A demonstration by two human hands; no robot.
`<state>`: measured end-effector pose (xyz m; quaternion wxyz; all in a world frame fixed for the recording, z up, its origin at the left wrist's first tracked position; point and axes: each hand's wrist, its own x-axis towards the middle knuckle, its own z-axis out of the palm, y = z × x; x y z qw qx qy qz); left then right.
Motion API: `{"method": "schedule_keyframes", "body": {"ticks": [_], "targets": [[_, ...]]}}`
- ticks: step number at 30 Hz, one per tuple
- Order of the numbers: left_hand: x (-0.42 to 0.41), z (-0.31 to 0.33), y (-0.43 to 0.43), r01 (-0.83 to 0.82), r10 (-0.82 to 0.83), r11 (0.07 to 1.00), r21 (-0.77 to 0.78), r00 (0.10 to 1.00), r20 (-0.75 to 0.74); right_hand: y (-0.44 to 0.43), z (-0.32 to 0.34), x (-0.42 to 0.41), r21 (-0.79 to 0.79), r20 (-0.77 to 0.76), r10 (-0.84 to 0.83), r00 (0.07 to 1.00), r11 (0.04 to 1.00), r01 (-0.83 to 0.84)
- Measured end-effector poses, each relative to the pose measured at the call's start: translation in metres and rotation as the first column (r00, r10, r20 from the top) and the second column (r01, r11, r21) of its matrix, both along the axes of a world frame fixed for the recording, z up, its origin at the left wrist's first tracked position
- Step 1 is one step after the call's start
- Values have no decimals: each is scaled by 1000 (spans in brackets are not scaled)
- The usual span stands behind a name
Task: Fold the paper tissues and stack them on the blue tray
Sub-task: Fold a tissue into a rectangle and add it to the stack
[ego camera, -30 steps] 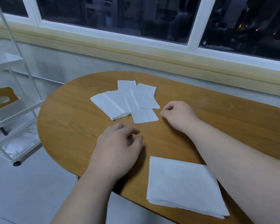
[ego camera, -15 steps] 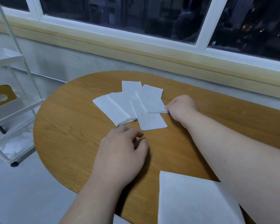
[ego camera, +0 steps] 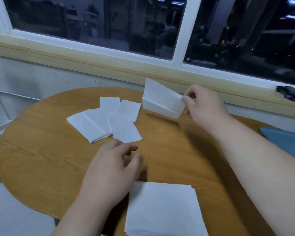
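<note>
Head view: the right hand [ego camera: 204,106] pinches a white folded paper tissue [ego camera: 162,99] between thumb and forefinger, with the other fingers curled behind. The tissue is an oblong strip with a faint embossed grain, and layered edges show along its lower side. It is held clear of the oval brown wooden desk [ego camera: 41,150], which carries its shadow. The strip stands on edge with its broad face toward the camera. Its long axis runs from the pinched short end at the fingertips out to the left of that hand, and the far end is tilted upward.

The left hand [ego camera: 112,167] rests on the desk with fingers loosely curled, holding nothing. Just beyond its fingertips lies a fan of white folded tissue strips [ego camera: 109,120], flat and overlapping. Their long axes point away from the person and splay slightly apart. Beside the left wrist, on its right, sits a square stack of white unfolded tissues [ego camera: 162,210], flat at the near edge of the desk.

To the right of the right forearm, a corner of the blue tray [ego camera: 286,142] shows at the frame's edge, well apart from the held tissue.
</note>
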<state>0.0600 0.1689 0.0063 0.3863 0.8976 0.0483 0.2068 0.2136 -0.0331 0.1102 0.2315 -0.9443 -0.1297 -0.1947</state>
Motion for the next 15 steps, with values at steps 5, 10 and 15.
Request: {"method": "schedule_keyframes", "body": {"ticks": [5,10,15], "targets": [[-19,8,-33,181,-184,982,47,982,53,-65,-14,-105,-239,-50,34,998,970,-45],[-54,7,-68,375,-380,909,180,925,-11,-127,-63,-200,-253,-190,-10,982,967,-39],[-86,3,-117,467,-500,785,408,866,-29,-173,-97,-260,-202,-185,-25,982,979,-13]]}}
